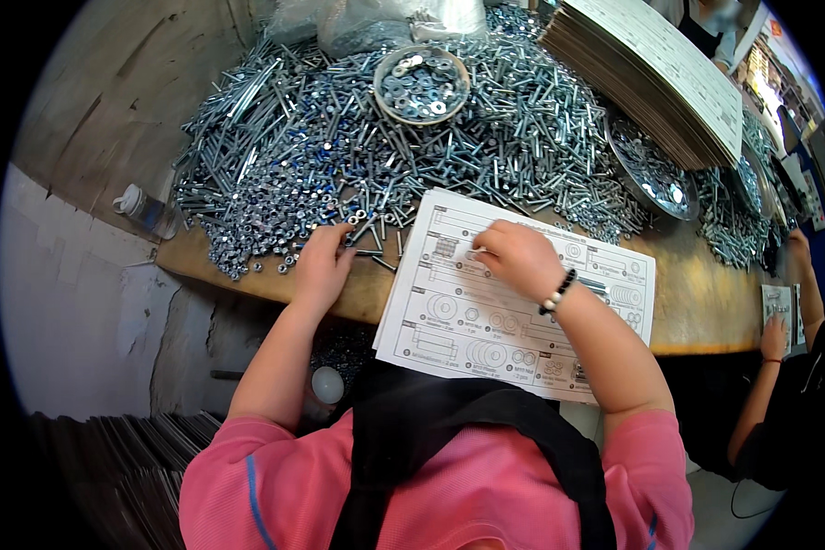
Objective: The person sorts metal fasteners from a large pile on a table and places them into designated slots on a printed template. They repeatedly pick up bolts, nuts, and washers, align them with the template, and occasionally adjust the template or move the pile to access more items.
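Observation:
My left hand (324,263) rests at the near edge of a heap of hex nuts (270,206), its thumb and forefinger apart. A loose bolt (368,253) lies by its fingertips. Above a stack of printed sheets (435,353) hovers my right hand (520,257), fingers pinched together; a small pale thing shows at the tips, too small to name. The top sheet bears line drawings of bolts, washers and nuts. Several bolts (594,286) lie on it, partly behind my right wrist, and a small cluster of metal parts (445,247) lies near its upper left.
A large pile of bolts (522,119) covers the back of the wooden table (706,307). On it stand a bowl of washers (422,87) and a tall stack of printed cards (660,73). A dish (655,174) and a clear bottle (142,211) flank the pile. Another person's hand (773,337) works at right.

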A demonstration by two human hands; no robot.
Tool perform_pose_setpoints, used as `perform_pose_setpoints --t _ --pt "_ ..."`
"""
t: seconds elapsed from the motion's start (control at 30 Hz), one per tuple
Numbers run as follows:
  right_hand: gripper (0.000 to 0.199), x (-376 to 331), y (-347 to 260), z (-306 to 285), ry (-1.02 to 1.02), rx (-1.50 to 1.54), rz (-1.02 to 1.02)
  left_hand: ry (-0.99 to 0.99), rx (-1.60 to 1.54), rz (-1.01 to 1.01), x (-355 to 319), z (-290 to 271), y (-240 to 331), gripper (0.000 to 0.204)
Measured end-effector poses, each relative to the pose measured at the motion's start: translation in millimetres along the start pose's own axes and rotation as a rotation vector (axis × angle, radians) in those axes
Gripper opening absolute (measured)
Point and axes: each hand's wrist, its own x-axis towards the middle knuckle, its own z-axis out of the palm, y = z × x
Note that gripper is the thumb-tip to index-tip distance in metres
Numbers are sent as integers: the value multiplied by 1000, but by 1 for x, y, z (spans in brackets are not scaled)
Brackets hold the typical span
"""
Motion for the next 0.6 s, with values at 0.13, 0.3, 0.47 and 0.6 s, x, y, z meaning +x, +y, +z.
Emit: perform_pose_setpoints --t 0.13,0.3,0.47,0.6 --pt "8 66 -21 41 -31 -4 -170 47 122 127 -2 -9 -21 22" --pt "12 129 -51 81 -193 -77 -206 -31 272 242 2 -3 -30 19" --pt "18 152 -59 106 -271 -167 -175 -36 252 160 -1 -7 -36 14" --pt "17 159 -66 108 -275 -191 -180 13 108 99 -2 -10 -45 16"
